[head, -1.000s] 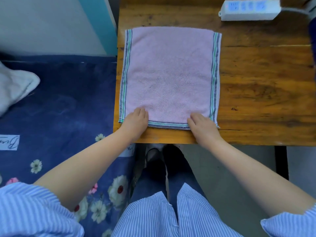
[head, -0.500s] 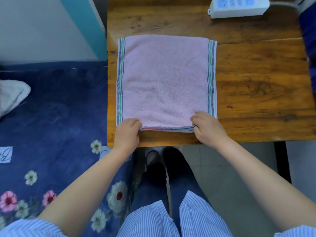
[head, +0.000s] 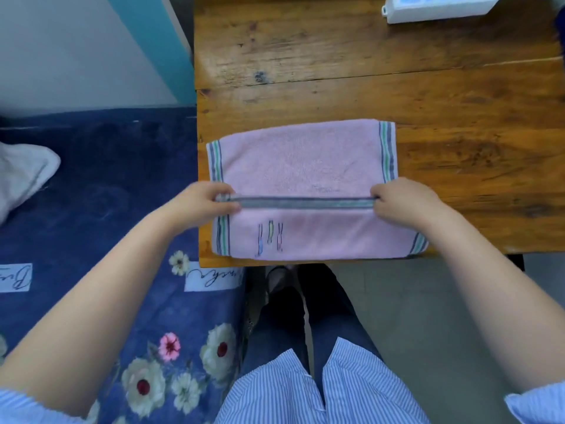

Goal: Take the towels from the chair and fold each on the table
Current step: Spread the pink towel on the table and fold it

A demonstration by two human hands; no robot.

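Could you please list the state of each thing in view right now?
Pink towel: on the table, partly folded, near striped edge lifted and carried toward the far edge.
Left hand: pinching the left end of the lifted edge.
Right hand: pinching the right end of that edge.
Table: holds the towel and a power strip.
Power strip: at the far edge, partly out of frame.
White cloth: crumpled on the blue floral fabric.

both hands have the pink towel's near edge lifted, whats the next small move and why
Probably carry that striped edge forward and lay it on the pink towel's far edge. The left hand and right hand pinch its two ends, raised mid-fold, with the far half flat on the wooden table.
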